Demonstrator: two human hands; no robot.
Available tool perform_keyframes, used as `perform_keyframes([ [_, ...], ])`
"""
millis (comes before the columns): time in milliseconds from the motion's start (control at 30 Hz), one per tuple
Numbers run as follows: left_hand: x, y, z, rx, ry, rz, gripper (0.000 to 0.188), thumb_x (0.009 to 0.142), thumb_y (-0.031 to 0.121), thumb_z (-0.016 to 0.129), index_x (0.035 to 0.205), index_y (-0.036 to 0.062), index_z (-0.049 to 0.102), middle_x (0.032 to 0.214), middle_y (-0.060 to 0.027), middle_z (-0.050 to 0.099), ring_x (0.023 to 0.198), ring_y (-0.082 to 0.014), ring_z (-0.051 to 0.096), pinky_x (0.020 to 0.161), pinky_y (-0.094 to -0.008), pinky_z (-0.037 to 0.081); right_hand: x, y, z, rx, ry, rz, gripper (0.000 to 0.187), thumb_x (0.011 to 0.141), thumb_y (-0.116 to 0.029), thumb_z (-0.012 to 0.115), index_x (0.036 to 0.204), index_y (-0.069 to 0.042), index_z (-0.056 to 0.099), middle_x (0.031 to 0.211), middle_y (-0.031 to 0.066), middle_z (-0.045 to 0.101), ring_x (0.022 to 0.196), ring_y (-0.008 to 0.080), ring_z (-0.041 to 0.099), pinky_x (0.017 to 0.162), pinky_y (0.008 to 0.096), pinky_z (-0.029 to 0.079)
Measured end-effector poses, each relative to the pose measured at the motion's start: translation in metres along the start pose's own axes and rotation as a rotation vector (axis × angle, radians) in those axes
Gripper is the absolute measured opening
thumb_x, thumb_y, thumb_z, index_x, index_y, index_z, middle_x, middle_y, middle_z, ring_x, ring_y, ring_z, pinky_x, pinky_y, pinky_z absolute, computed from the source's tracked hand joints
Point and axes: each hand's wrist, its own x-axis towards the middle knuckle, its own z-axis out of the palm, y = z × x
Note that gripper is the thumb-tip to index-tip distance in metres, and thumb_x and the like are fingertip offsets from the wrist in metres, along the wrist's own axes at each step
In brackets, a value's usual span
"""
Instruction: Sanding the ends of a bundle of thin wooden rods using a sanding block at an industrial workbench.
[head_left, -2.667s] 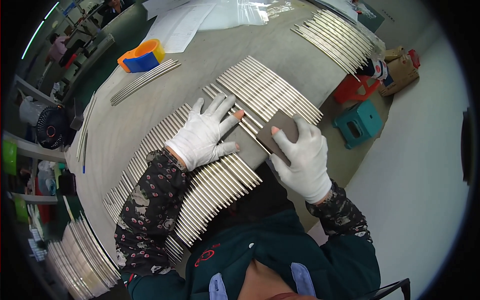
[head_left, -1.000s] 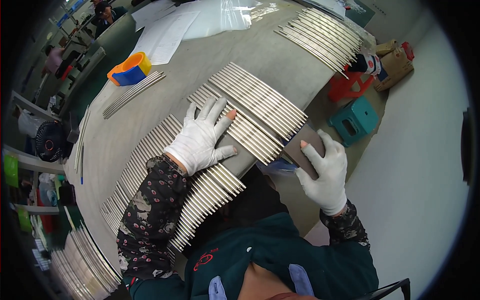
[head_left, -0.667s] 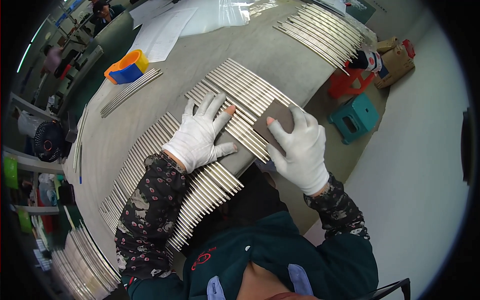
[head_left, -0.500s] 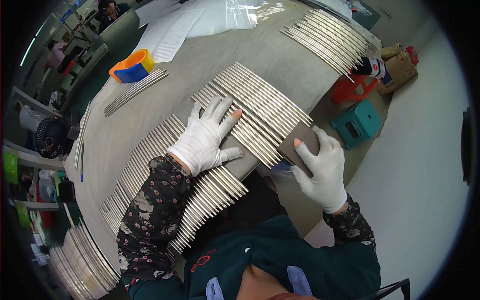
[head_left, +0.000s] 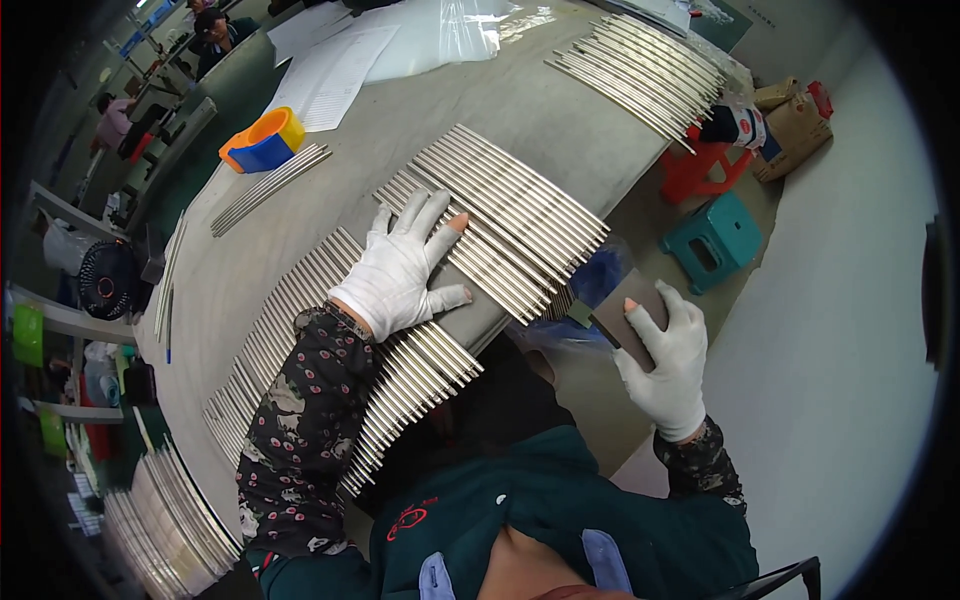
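My left hand (head_left: 392, 275), in a white glove with a bare thumb tip, lies flat with fingers spread on a row of shiny metal rods (head_left: 520, 205). The rods sit side by side, their right ends at the table's edge. My gloved right hand (head_left: 672, 370) grips a flat brown-grey block (head_left: 628, 300), perhaps a sanding sponge, held out past the table edge, apart from the rods. A second row of rods (head_left: 425, 370) lies nearer me, partly under my left forearm.
More rods (head_left: 650, 75) are spread at the far right of the grey table (head_left: 430, 110). A yellow, orange and blue ring-shaped holder (head_left: 265, 150), a few loose rods (head_left: 270, 190) and paper sheets (head_left: 340, 75) lie at the far left. Teal (head_left: 712, 240) and red stools stand on the floor at right.
My right hand has drawn the block away from the rod ends, to the right and toward me. My left hand stays on the rods. The whole view has shifted slightly.
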Motion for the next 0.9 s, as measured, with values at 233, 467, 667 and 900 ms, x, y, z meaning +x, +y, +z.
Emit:
perform_keyframes([
  [233, -0.004, 0.001, 0.002, 0.033, 0.007, -0.023, 0.08, 0.08, 0.057, 0.059, 0.14, 0.0086, 0.036, 0.147, -0.0212, 0.026, 0.138, -0.0396, 0.021, 0.109, -0.0598, 0.02, -0.008, 0.005, 0.0, 0.036, -0.008, 0.026, 0.053, 0.061, -0.018, 0.076, 0.111, -0.013, 0.062, 0.123, 0.0208, 0.049, 0.102, 0.0346, 0.049, 0.084, 0.0417, 0.041],
  [467, -0.006, 0.001, 0.003, 0.047, -0.034, -0.075, 0.081, 0.082, 0.058, 0.056, 0.141, 0.0085, 0.032, 0.149, -0.0212, 0.022, 0.139, -0.0404, 0.018, 0.109, -0.06, 0.019, -0.017, 0.012, 0.002, 0.089, -0.028, 0.037, 0.054, 0.059, -0.017, 0.077, 0.111, -0.014, 0.063, 0.122, 0.0207, 0.049, 0.103, 0.035, 0.049, 0.084, 0.0421, 0.041],
  [667, -0.002, 0.001, 0.003, 0.031, -0.025, -0.081, 0.08, 0.083, 0.058, 0.054, 0.143, 0.0109, 0.029, 0.149, -0.0207, 0.021, 0.139, -0.0402, 0.018, 0.108, -0.0618, 0.018, -0.009, 0.009, 0.006, 0.112, 0.031, -0.001, 0.056, 0.058, -0.017, 0.077, 0.112, -0.015, 0.062, 0.124, 0.02, 0.049, 0.103, 0.0351, 0.048, 0.085, 0.0422, 0.041],
  [900, 0.01, 0.005, 0.001, 0.041, 0.075, 0.011, 0.074, 0.088, 0.06, 0.044, 0.143, 0.0125, 0.031, 0.149, -0.0202, 0.023, 0.139, -0.039, 0.019, 0.109, -0.0609, 0.013, 0.02, -0.001, 0.004, 0.103, 0.097, -0.067, 0.056, 0.059, -0.02, 0.075, 0.113, -0.014, 0.062, 0.124, 0.0203, 0.049, 0.104, 0.0351, 0.048, 0.086, 0.0429, 0.041],
])
